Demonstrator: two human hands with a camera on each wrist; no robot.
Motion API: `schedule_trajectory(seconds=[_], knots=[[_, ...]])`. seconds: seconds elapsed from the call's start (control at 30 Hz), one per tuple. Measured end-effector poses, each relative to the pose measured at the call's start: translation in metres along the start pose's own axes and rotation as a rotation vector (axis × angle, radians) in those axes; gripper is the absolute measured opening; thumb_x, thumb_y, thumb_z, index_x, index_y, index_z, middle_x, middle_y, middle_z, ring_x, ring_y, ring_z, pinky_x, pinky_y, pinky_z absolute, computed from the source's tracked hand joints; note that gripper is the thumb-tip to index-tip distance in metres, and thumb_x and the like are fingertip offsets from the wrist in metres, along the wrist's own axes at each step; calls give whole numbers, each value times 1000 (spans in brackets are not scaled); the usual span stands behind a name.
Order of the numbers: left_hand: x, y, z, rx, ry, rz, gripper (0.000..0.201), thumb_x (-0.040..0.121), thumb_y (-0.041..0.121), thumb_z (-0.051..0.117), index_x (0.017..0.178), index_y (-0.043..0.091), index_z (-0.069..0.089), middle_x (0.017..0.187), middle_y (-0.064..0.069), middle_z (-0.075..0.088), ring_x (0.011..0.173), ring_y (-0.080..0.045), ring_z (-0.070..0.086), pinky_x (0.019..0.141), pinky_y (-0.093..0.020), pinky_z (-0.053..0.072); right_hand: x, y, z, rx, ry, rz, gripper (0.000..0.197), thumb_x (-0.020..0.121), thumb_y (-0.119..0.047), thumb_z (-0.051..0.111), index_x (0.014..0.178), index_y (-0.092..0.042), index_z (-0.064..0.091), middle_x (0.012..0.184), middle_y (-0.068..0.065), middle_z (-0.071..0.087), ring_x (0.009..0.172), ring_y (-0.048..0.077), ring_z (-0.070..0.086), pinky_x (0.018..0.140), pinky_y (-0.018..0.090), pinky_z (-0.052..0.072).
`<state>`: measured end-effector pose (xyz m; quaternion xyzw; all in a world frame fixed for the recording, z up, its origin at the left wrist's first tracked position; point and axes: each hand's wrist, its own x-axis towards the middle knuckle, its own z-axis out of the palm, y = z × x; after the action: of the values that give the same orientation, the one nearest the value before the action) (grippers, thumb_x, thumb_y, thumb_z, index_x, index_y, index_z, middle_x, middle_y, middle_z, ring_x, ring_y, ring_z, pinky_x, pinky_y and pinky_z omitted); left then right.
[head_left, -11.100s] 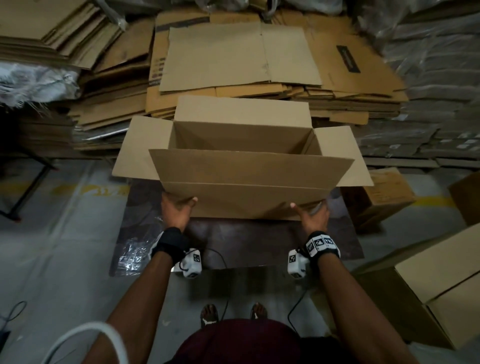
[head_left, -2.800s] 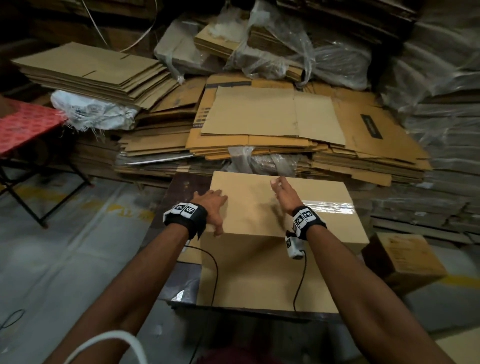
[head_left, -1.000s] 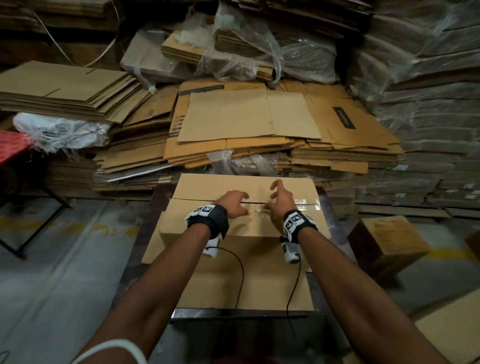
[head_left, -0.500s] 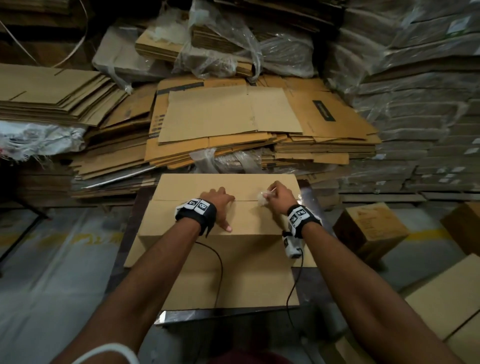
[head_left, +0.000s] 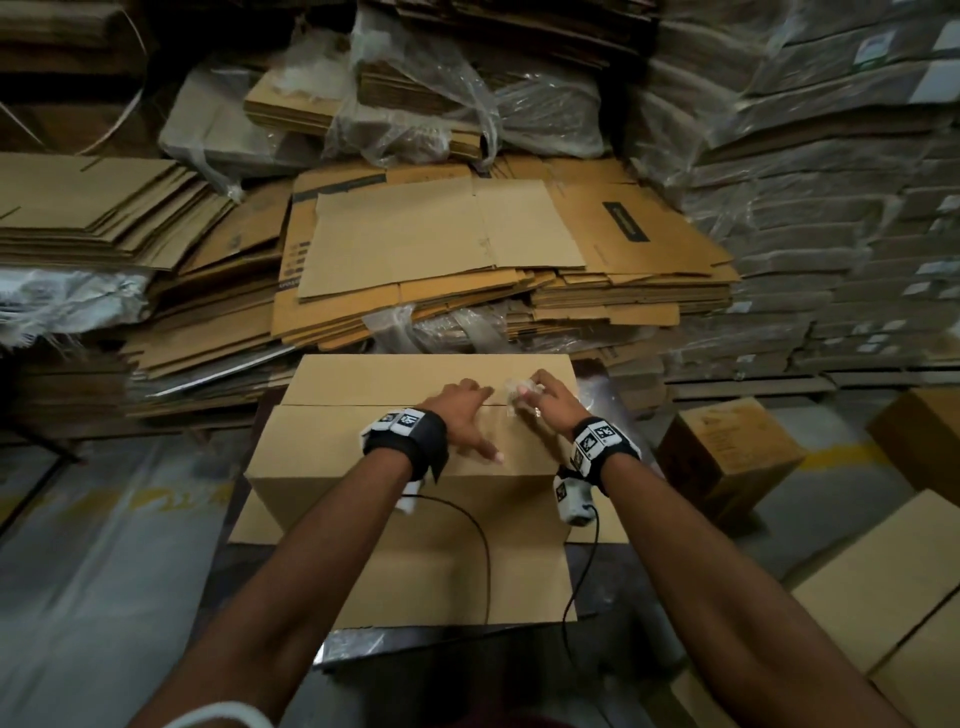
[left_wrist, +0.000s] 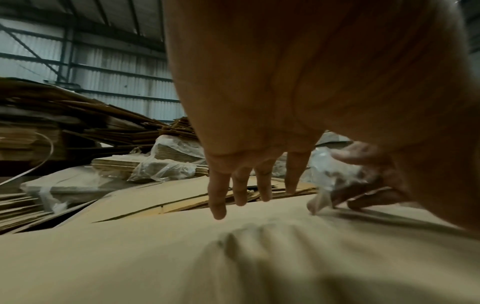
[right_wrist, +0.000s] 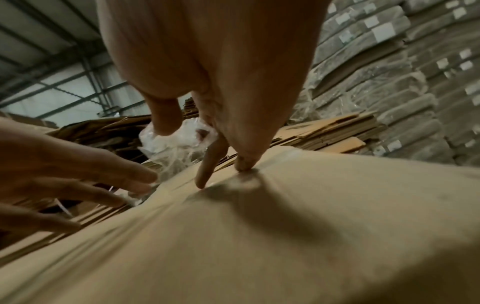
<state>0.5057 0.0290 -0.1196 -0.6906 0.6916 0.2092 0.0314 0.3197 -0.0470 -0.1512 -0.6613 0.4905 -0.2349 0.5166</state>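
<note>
A brown cardboard box (head_left: 363, 447) stands on a dark table with its top flaps folded shut. My left hand (head_left: 462, 415) lies flat on the flaps beside the middle seam, fingers straight (left_wrist: 249, 185). Just to its right, my right hand (head_left: 545, 405) pinches a crumpled strip of clear tape (head_left: 519, 389) at the seam. In the right wrist view the thumb and a finger hold the tape (right_wrist: 182, 139) while other fingertips (right_wrist: 244, 164) press on the cardboard.
Stacks of flattened cardboard (head_left: 441, 244) rise right behind the box. Plastic-wrapped bundles (head_left: 831, 208) fill the right side. A small closed carton (head_left: 727, 457) sits on the floor to the right, with bigger boxes (head_left: 883, 597) at the lower right. The table edge (head_left: 244, 571) shows on the left.
Since a second ago my right hand has picked up the crumpled tape at the seam. My left hand stays flat on the flaps. The box has not moved.
</note>
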Motion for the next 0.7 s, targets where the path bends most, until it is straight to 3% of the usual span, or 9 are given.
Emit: schedule_trajectory(seconds=[0.1, 0.17, 0.2, 0.27, 0.33, 0.4, 0.47, 0.57, 0.7], knots=[[3, 14, 18, 50, 5, -17, 117, 63, 60, 89, 156, 20, 32, 161, -10, 29, 144, -35, 32, 115, -53, 36, -2, 2, -8, 212, 71, 19, 27, 107, -32, 51, 118, -8, 53, 100, 10, 71, 93, 21, 72, 84, 46, 58], [3, 10, 26, 53, -2, -15, 111, 63, 59, 90, 152, 19, 37, 158, -10, 32, 140, -35, 36, 113, -51, 38, -3, 5, -20, 292, 138, 23, 29, 106, -31, 53, 125, -9, 51, 99, 14, 70, 90, 23, 74, 86, 52, 60], [4, 7, 28, 36, -3, -13, 110, 64, 59, 89, 153, 19, 37, 160, -9, 30, 142, -35, 34, 115, -50, 36, -3, 7, -27, 273, 174, 11, 33, 105, -30, 57, 129, -8, 50, 101, 14, 69, 84, 22, 73, 80, 45, 63], [4, 0, 30, -5, -6, -14, 114, 66, 58, 89, 158, 22, 32, 167, -7, 21, 148, -33, 26, 120, -49, 28, -8, 10, -39, 65, 239, -39, 40, 101, -25, 64, 134, -6, 51, 112, 11, 62, 79, 15, 66, 59, 15, 55], [4, -1, 29, -23, -5, -18, 116, 66, 57, 89, 160, 23, 29, 169, -5, 18, 151, -32, 23, 121, -49, 26, -9, 17, -45, -244, 258, -100, 35, 96, -21, 70, 126, -9, 58, 124, 7, 53, 97, 17, 59, 64, 6, 45], [4, 2, 28, -15, -9, -21, 113, 66, 55, 90, 158, 22, 33, 166, -6, 23, 148, -32, 27, 119, -49, 29, -9, 24, -45, -528, 220, -116, 33, 88, -24, 78, 117, -15, 64, 133, 5, 45, 120, 24, 47, 93, 25, 47], [4, 5, 27, -1, -16, -23, 110, 64, 55, 90, 153, 19, 38, 161, -7, 31, 143, -33, 33, 115, -50, 35, -11, 30, -42, -679, 204, -98, 34, 83, -29, 82, 111, -17, 67, 141, 5, 36, 132, 27, 33, 111, 47, 36], [5, 7, 25, 16, -23, -31, 106, 62, 57, 91, 148, 18, 43, 154, -7, 38, 136, -34, 40, 110, -51, 42, -13, 35, -36, -689, 263, -83, 33, 80, -31, 85, 107, -21, 68, 147, 6, 28, 137, 30, 26, 117, 51, 24], [7, 23, 28, -25, -18, 15, 103, 62, 53, 92, 148, 24, 43, 141, -4, 47, 128, -31, 47, 104, -50, 46, -13, 36, -41, -697, 287, -38, 37, 71, -37, 89, 103, -26, 72, 146, 1, 27, 133, 31, 24, 114, 52, 29]])
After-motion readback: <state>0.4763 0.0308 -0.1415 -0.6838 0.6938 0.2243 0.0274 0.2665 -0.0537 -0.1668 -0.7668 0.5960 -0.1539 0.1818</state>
